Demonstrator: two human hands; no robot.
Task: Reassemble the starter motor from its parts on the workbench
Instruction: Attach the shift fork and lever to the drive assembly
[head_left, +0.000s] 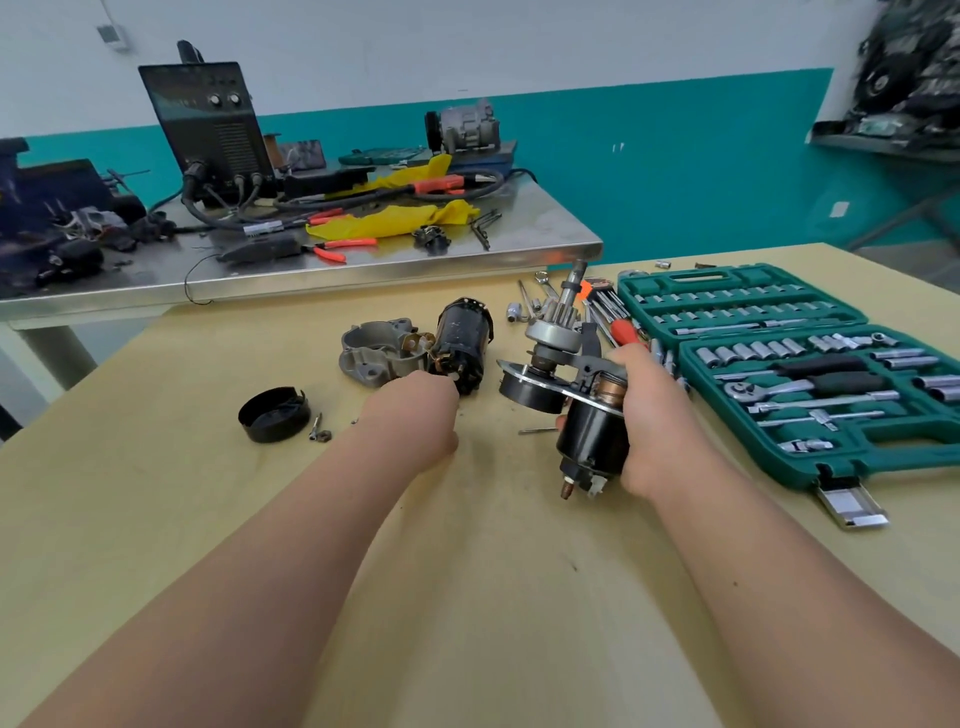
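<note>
right hand (649, 415) grips the solenoid assembly (589, 441) above the table (208, 519) middle; left hand (415, 415) reaches the motor housing (462, 338), fingers hidden. held one-handed, its pinion shaft (563, 312) may slip out.

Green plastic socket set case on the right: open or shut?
Open: the green plastic socket set case lies spread flat, chrome sockets showing in both halves.

1 wide-angle camera, worn on the person's head, looks forward and down along both forearms onto a tan workbench (156, 493). The left hand (415, 415) and the right hand (652, 410), gripping a solenoid assembly (592, 441), sit mid-frame, near the lens. Farther off, the top of the frame takes in a steel table (530, 223) and a teal-banded wall (675, 156).
</note>
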